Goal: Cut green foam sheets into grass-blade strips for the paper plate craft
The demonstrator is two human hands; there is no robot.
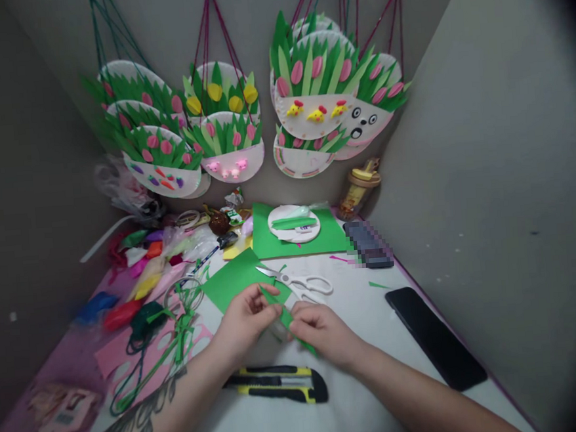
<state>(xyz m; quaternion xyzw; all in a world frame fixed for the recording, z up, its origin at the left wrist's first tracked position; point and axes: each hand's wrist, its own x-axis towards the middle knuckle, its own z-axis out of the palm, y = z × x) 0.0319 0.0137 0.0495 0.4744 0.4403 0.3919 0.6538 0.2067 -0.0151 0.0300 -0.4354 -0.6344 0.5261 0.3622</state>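
Observation:
A narrow green paper strip (286, 318) runs slantwise between my two hands above the white tabletop. My left hand (248, 317) pinches its upper part with thumb and fingers. Lower down, my right hand (320, 332) grips the strip close to its other end. Just beyond my hands lie white-handled scissors (297, 281), blades pointing left. They rest partly over a sheet of green paper (233, 279). Nearer to me, a yellow and black box cutter (280, 384) lies flat below my hands.
Paper scraps, yarn and coloured clay packets (149, 285) crowd the left side. At the back, a white paper plate (295, 235) sits on green sheets (264, 234). Two phones, one black (434, 337), lie right. Decorated plate baskets (232, 160) hang on the wall beside a drink cup (358, 191).

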